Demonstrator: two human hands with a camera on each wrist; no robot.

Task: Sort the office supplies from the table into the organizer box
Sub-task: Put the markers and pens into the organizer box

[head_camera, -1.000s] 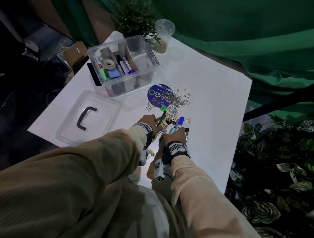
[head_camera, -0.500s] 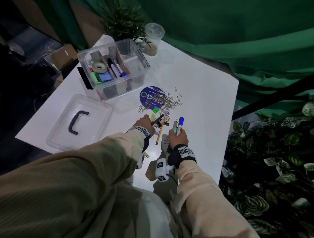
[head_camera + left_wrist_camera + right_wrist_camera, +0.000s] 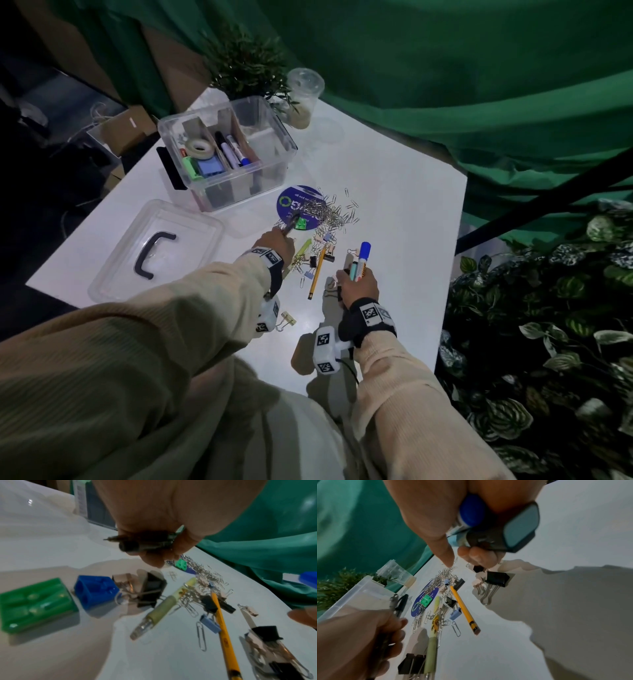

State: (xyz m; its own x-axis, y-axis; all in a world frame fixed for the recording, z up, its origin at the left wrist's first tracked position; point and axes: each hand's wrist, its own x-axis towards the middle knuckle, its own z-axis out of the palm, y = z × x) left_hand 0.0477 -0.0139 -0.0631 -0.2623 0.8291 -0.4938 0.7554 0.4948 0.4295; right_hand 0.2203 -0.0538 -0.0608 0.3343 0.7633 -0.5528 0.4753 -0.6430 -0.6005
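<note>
Your left hand [image 3: 274, 241], at frame centre, has its fingers curled round two dark pens [image 3: 145, 543]. Your right hand [image 3: 358, 282] grips one blue-capped white marker [image 3: 363, 258] and more. One yellow pencil [image 3: 317, 270] lies between them on the white table [image 3: 394, 205]. The clear plastic organizer box [image 3: 274, 150] stands upper left.

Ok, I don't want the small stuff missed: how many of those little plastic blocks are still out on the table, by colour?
green blocks: 2, the second lying on the blue disc
blue block: 1, right beside the first green one
Total: 3
</note>
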